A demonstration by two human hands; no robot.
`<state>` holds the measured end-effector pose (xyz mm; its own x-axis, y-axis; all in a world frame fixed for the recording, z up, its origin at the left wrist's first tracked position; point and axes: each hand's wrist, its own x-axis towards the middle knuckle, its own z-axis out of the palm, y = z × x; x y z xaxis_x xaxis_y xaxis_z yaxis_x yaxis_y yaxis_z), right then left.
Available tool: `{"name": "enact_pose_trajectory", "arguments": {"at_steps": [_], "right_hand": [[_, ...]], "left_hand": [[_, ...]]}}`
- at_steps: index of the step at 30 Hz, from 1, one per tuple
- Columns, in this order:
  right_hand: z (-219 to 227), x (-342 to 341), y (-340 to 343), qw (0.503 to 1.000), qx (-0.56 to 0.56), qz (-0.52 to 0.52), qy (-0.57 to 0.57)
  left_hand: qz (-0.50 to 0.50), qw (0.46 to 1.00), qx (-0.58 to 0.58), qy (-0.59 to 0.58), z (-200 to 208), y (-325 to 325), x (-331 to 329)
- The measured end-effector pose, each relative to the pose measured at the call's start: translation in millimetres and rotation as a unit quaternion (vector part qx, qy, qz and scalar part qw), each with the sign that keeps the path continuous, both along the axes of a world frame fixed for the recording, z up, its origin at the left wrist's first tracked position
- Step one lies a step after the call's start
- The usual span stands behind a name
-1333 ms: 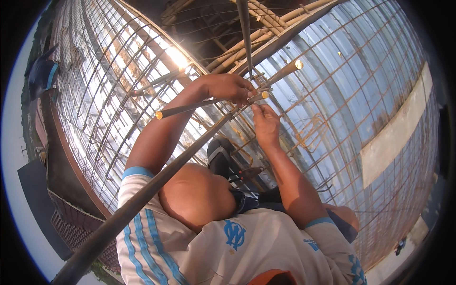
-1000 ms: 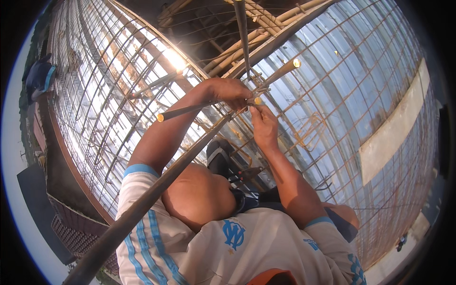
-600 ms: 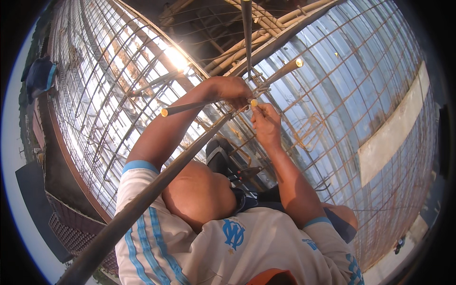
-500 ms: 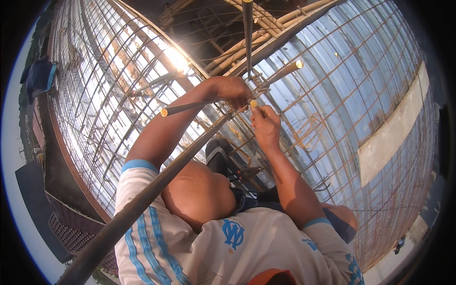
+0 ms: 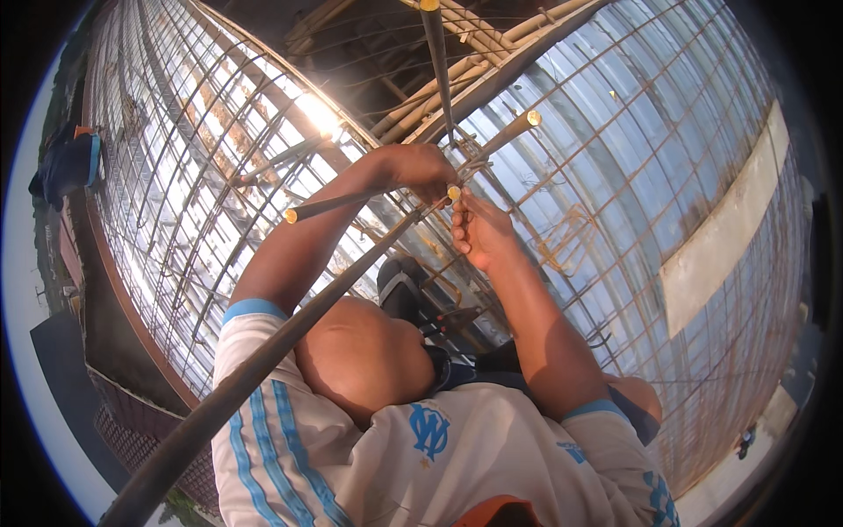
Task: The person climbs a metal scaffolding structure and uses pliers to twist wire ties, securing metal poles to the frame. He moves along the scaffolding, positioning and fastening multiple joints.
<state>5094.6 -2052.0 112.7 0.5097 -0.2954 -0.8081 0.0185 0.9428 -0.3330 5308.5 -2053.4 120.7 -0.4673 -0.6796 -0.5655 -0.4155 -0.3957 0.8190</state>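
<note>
My left hand (image 5: 425, 170) reaches in from the left with its fingers curled down into a cluster of steel bars; what they grip is hidden. Facing it, my right hand (image 5: 483, 232) has thumb and forefinger pinched beside the yellow end of a rebar (image 5: 453, 191); whatever is between them is too small to make out. Its other fingers are curled. Around the joint stand more yellow-ended rebars: one at the left (image 5: 329, 205), one at the right (image 5: 507, 136) and one at the top (image 5: 439, 70). A thick long bar (image 5: 263, 364) slants from the lower left up to my hands.
A rebar grid (image 5: 615, 158) lies over shiny corrugated metal sheeting (image 5: 562, 114). A pale board (image 5: 729, 233) rests on it at the right. Bamboo poles (image 5: 479, 75) cross a dark opening beyond my hands. My sandalled foot (image 5: 400, 285) is below. A dark blue bundle (image 5: 66, 167) is far left.
My right hand has turned, so its curled fingers now show beneath the rebar end. My left hand stays at the joint. The whole view has shifted slightly.
</note>
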Motion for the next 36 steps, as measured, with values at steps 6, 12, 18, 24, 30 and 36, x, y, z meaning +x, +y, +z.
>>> {"name": "enact_pose_trajectory", "arguments": {"at_steps": [6, 12, 18, 24, 30, 36], "right_hand": [[29.8, -3.1, 19.1, 0.753, -0.610, 0.134, 0.206], [19.0, -4.8, 17.4, 0.552, -0.780, 0.171, 0.242], [12.1, -4.4, 10.6, 0.569, -0.773, 0.169, 0.224], [60.1, -17.0, -20.4, 0.573, -0.770, 0.229, 0.161], [67.2, -47.7, 28.4, 0.452, -0.238, 0.845, -0.158], [-87.7, -118.6, 107.5, 0.331, -0.452, 0.823, 0.093]], "left_hand": [[-0.157, 0.932, -0.320, -0.067, 2.4, 2.4, 5.1], [-0.144, 0.956, -0.249, -0.056, 1.4, 1.6, 10.0], [-0.172, 0.937, -0.297, -0.057, 2.5, -1.4, 6.5], [-0.176, 0.924, -0.334, -0.068, 23.8, -0.8, -0.5], [-0.124, 0.957, -0.256, -0.055, 14.9, -1.0, 2.0], [0.019, 0.997, 0.035, -0.072, 33.5, -5.2, -10.1]]}}
